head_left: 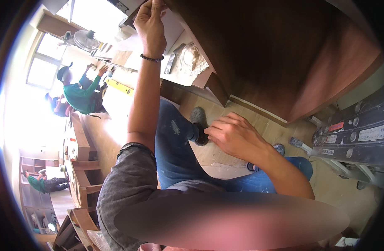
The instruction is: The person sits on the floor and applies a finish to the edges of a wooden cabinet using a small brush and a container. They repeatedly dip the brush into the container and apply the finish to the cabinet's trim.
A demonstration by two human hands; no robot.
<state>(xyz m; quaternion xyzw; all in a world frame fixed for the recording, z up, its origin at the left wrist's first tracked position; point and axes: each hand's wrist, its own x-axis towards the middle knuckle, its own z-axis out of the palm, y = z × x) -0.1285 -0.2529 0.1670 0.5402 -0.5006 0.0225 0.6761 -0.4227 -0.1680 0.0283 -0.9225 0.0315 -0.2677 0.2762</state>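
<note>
My left hand [150, 27] is raised at the top edge of the picture, with a dark beaded bracelet [151, 58] on its wrist. Its fingers are closed beside the edge of a large dark wooden cabinet [258, 50]; what they grip, if anything, is hidden. Lower down, my right hand [236, 134] hangs over the floor in front of my knees. Its fingers are bent and drawn together, and I cannot make out anything in them. A crumpled clear plastic bag [192, 57] lies on a light shelf next to my left wrist.
A folding ladder [353, 140] stands at the right. Beyond my left arm are a yellow spirit level [119, 86], a fan [85, 41] and a person in green [82, 95]. Another person [38, 183] works farther left. Wooden frames [81, 184] stand at the lower left.
</note>
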